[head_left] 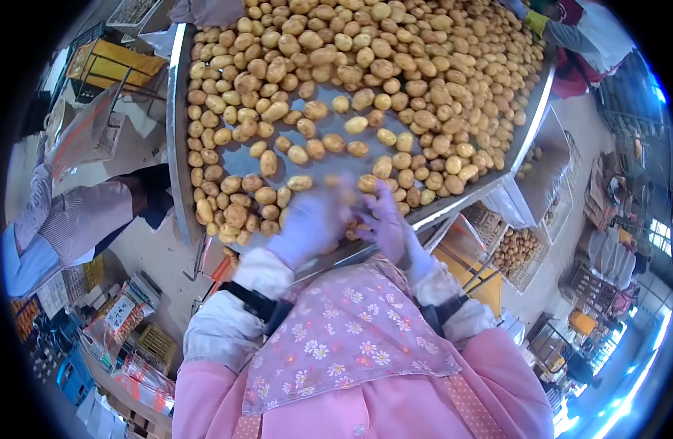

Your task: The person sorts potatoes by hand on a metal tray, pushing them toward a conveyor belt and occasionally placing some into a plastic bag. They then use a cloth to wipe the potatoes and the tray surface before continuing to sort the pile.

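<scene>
Many potatoes (pixel 316 110) lie on a metal-edged sorting table (pixel 237 161), piled thickest toward the back and right. Both my hands wear pale purple gloves and meet at the near edge, over the potatoes. My left hand (pixel 316 219) is smeared by motion, its fingers reaching toward my right; whether it holds a potato cannot be seen. My right hand (pixel 390 225) has its fingers apart, close to the left fingertips and beside a few potatoes (pixel 384 167). Nearer the left wrist sits a cluster of potatoes (pixel 235 215).
At the right, a crate of potatoes (pixel 517 250) stands below the table edge. Another person's yellow glove (pixel 535 22) is at the far right corner. On the left, a person in a striped garment (pixel 84 223) stands near a plastic bag (pixel 87 139). Crates (pixel 157 344) sit lower left.
</scene>
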The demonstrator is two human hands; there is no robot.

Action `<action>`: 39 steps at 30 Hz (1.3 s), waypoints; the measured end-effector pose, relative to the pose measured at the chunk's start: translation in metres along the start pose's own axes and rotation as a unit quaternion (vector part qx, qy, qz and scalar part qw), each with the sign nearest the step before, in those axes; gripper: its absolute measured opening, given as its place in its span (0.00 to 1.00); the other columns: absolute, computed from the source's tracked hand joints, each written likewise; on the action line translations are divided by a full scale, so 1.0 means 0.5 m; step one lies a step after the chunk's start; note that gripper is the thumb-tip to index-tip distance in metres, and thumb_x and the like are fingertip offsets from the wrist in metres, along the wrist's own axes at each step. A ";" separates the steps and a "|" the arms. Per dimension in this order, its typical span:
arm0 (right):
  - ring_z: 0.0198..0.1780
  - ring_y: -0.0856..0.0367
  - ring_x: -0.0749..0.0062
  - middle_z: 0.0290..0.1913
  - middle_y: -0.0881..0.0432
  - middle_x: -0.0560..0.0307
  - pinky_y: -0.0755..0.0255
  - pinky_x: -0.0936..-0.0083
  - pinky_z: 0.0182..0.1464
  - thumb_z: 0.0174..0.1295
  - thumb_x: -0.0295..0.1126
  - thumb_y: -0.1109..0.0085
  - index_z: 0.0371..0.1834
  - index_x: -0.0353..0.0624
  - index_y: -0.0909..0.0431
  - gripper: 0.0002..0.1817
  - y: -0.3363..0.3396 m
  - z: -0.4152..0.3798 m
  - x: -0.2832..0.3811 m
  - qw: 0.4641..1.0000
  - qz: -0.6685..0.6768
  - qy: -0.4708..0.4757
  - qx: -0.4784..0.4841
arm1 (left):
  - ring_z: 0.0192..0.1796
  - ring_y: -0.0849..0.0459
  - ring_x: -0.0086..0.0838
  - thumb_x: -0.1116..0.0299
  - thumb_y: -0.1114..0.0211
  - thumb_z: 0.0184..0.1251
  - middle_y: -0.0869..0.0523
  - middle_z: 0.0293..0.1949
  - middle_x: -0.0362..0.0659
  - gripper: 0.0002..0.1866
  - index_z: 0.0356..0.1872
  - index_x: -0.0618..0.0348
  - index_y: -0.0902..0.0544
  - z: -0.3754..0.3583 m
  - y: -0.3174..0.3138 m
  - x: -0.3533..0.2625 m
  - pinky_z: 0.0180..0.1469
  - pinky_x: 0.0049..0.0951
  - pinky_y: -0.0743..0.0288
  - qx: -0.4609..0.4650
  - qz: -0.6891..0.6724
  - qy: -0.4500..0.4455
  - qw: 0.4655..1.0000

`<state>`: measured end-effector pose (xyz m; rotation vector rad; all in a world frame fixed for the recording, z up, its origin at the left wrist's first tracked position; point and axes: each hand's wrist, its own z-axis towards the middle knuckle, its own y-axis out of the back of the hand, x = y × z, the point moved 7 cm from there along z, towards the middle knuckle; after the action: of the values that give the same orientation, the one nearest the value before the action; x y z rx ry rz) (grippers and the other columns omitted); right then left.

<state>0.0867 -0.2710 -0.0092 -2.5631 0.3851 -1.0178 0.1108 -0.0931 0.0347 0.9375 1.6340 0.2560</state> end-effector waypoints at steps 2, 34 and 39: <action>0.62 0.19 0.71 0.61 0.18 0.57 0.22 0.74 0.58 0.74 0.34 0.45 0.71 0.43 0.26 0.23 0.038 -0.016 0.001 0.997 -0.063 -0.030 -0.022 | 0.67 0.21 0.52 0.60 0.32 0.65 0.19 0.65 0.52 0.33 0.72 0.54 0.26 -0.042 -0.096 -0.042 0.75 0.52 0.34 -0.075 0.029 -0.196 0.977; 0.43 0.13 0.54 0.43 0.13 0.50 0.18 0.59 0.47 0.64 0.33 0.37 0.45 0.47 0.12 0.10 -0.198 0.175 -0.076 0.594 -0.678 0.389 0.188 | 0.62 0.18 0.49 0.71 0.40 0.72 0.15 0.59 0.47 0.20 0.63 0.53 0.18 0.115 0.243 0.194 0.64 0.47 0.24 -0.294 0.115 -0.048 0.948; 0.43 0.15 0.68 0.46 0.11 0.56 0.20 0.70 0.48 0.75 0.34 0.39 0.59 0.43 0.17 0.14 0.156 -0.020 0.105 0.870 -0.445 0.106 -0.184 | 0.61 0.18 0.45 0.71 0.38 0.67 0.17 0.61 0.43 0.27 0.69 0.45 0.21 0.195 0.123 0.200 0.60 0.48 0.23 -0.123 0.282 -0.043 0.950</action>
<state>0.1076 -0.3630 -0.0036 -3.0189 -0.7127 -1.6585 0.2253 -0.0147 -0.0289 1.1865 1.1883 0.7807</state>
